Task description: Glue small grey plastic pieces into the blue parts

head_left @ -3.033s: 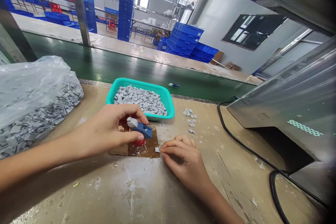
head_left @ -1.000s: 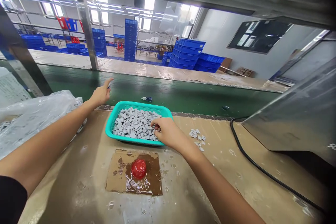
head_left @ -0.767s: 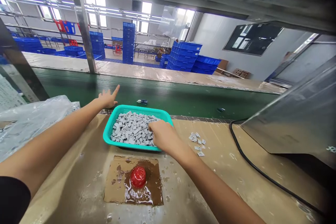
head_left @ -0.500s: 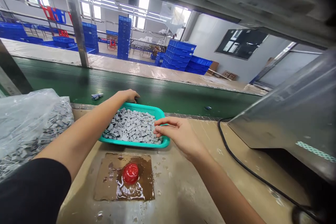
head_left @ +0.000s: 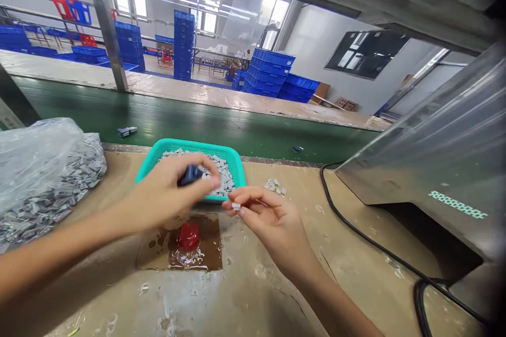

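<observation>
My left hand (head_left: 174, 184) is closed around a dark blue plastic part (head_left: 190, 175), held over the near side of the turquoise basket (head_left: 239, 171). Motion blurs that hand a little, and the part's exact kind does not show. Between thumb and fingers of my right hand (head_left: 272, 221) is a small grey plastic piece (head_left: 236, 206), just off the basket's near right corner. Many similar grey pieces (head_left: 223, 171) fill the basket. Below the hands, a red round object (head_left: 188, 236) sits wet on a brown board (head_left: 211, 253) with liquid on it.
A clear bag of grey pieces (head_left: 75, 179) lies at left. Several loose grey pieces (head_left: 274, 186) rest right of the basket. Beyond runs a green conveyor belt (head_left: 221, 121) carrying dark blue parts (head_left: 127, 131). A black cable (head_left: 356, 225) and metal housing (head_left: 415, 152) stand at right.
My left hand has come back from the belt behind the basket, now with a dark blue part. My right hand has moved slightly down, with a grey piece visible in its fingers.
</observation>
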### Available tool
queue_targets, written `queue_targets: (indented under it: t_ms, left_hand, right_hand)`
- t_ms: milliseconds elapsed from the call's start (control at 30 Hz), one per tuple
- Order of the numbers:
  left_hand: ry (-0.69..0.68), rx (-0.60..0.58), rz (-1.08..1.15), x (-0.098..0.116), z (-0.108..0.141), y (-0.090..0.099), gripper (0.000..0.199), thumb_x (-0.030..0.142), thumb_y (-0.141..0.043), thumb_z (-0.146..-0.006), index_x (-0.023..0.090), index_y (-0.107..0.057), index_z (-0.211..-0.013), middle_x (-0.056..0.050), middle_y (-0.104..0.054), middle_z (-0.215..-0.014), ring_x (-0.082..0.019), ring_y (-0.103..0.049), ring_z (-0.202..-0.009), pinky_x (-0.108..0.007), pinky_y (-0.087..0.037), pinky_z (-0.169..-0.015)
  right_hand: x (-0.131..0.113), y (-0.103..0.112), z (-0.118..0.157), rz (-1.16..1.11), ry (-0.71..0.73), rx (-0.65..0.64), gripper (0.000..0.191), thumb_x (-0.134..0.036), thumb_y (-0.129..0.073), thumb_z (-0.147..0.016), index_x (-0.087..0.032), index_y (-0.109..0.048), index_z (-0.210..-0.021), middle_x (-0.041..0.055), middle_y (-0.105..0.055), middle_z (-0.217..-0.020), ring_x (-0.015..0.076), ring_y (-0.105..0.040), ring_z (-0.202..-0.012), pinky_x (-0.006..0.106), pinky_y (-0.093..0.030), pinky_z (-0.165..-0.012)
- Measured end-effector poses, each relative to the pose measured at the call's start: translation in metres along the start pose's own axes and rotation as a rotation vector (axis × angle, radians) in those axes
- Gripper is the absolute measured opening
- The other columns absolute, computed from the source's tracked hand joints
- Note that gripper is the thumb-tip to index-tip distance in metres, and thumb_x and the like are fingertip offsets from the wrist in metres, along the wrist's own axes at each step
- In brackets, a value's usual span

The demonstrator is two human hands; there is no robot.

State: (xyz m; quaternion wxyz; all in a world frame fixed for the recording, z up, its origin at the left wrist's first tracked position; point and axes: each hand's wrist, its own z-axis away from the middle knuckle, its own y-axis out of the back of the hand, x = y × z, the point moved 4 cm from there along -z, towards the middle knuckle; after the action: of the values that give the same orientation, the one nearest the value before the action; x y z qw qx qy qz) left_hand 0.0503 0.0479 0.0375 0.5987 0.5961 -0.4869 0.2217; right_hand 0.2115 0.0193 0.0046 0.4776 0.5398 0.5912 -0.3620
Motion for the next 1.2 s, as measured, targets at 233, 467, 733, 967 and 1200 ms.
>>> queue_targets:
  t_ms: [233,467,733,967,1200]
  left_hand:
    - [0.247,-0.388,0.395,-0.012,0.052,-0.035,0.024,0.037,-0.057,-0.072,0.014,-0.058,-0.066,0.006,-0.039,-0.049,-0.004,-0.031,-0.045,-0.015,-0.024,-0.041]
    - [0.115,-0.339,0.313,-0.014,0.047,-0.028,0.014,0.029,-0.061,-0.07,0.015,-0.062,-0.069,0.005,-0.046,-0.051,-0.004,-0.036,-0.046,-0.014,-0.027,-0.041]
    - [0.138,-0.386,0.399,-0.015,0.047,-0.027,0.011,0.024,-0.063,-0.068,0.013,-0.062,-0.066,0.003,-0.058,-0.06,-0.005,-0.046,-0.055,-0.015,-0.035,-0.05]
    - [0.081,-0.402,0.307,-0.016,0.046,-0.028,0.015,0.028,-0.063,-0.068,0.014,-0.06,-0.067,0.005,-0.055,-0.058,-0.005,-0.044,-0.055,-0.014,-0.033,-0.049]
    - [0.025,-0.396,-0.016,-0.018,0.044,-0.015,0.034,0.041,-0.052,-0.075,0.022,-0.053,-0.103,0.004,-0.054,-0.067,-0.011,-0.047,-0.059,-0.019,-0.037,-0.052]
  right_hand:
    - [-0.038,-0.031,0.044,0.68,0.573,-0.079,0.032,0.002,-0.046,-0.079,-0.015,-0.06,-0.103,0.0048,-0.061,-0.081,0.0124,-0.058,-0.075,0.023,-0.049,-0.068]
    - [-0.04,-0.033,0.041,0.652,0.496,-0.079,0.015,0.0,-0.053,-0.075,-0.011,-0.061,-0.082,0.0047,-0.059,-0.08,0.0106,-0.057,-0.074,0.019,-0.049,-0.066]
    - [-0.045,-0.034,0.051,0.772,0.629,-0.156,0.022,0.004,-0.054,-0.074,-0.011,-0.059,-0.09,0.0063,-0.058,-0.087,0.0115,-0.056,-0.082,0.02,-0.048,-0.074]
    - [-0.042,-0.035,0.046,0.79,0.634,-0.192,0.016,0.002,-0.055,-0.074,-0.012,-0.059,-0.083,0.0067,-0.057,-0.084,0.0145,-0.054,-0.079,0.026,-0.048,-0.071]
    - [-0.04,-0.026,0.045,0.833,0.62,-0.118,0.02,0.001,-0.053,-0.074,-0.017,-0.057,-0.081,0.0042,-0.058,-0.081,0.0155,-0.054,-0.077,0.029,-0.047,-0.069]
